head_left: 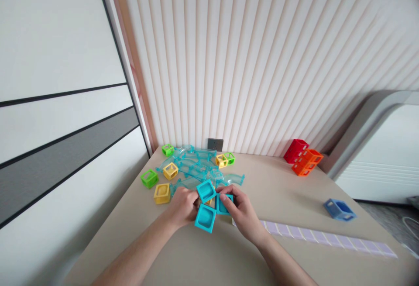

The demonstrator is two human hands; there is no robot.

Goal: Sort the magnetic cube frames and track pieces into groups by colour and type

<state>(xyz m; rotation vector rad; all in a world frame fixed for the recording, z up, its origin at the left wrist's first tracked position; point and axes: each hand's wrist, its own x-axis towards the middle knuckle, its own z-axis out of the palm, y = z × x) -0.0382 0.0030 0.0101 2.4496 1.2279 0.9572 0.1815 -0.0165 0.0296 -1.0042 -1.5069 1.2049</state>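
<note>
My left hand is closed around turquoise block pieces, its fingertips hidden behind them. An upper turquoise block and a lower turquoise block sit at these fingers, their hollow square faces turned toward me. My right hand pinches a third turquoise block, with the thumb on its face. The three blocks are close together above the table; whether they are joined I cannot tell. A bit of yellow shows between them. Just beyond my hands lies a pile of clear turquoise track pieces.
Yellow blocks and green blocks lie around the track pile. A red block stack and an orange block stack stand at the back right. At right are a blue block and a lilac strip on the table.
</note>
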